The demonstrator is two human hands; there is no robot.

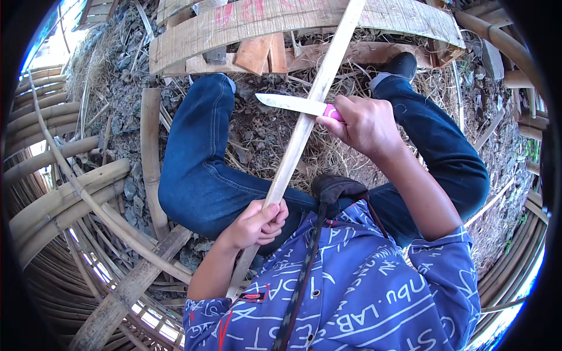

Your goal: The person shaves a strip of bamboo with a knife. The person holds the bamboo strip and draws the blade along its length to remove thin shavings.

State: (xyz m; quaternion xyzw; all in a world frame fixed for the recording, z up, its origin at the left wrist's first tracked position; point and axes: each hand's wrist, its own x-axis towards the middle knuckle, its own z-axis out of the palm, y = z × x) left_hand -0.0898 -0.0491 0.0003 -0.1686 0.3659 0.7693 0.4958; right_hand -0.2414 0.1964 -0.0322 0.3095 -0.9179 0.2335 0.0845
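We see a wide plank [281,22] at the far side, bamboo poles [70,196] left, a bamboo rail [499,40] far right.

Your right hand [364,124], right of upper centre, grips a knife [295,105], its blade crossing a pale strip [294,153]; your left hand [256,224], lower centre-left, clasps the strip.

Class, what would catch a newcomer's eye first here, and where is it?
The pink-handled knife in the right hand stands out first, above the picture's centre, its blade crossing a long pale strip. That strip slants from the top edge down through the left hand. The blue printed shirt fills much of the lower part.
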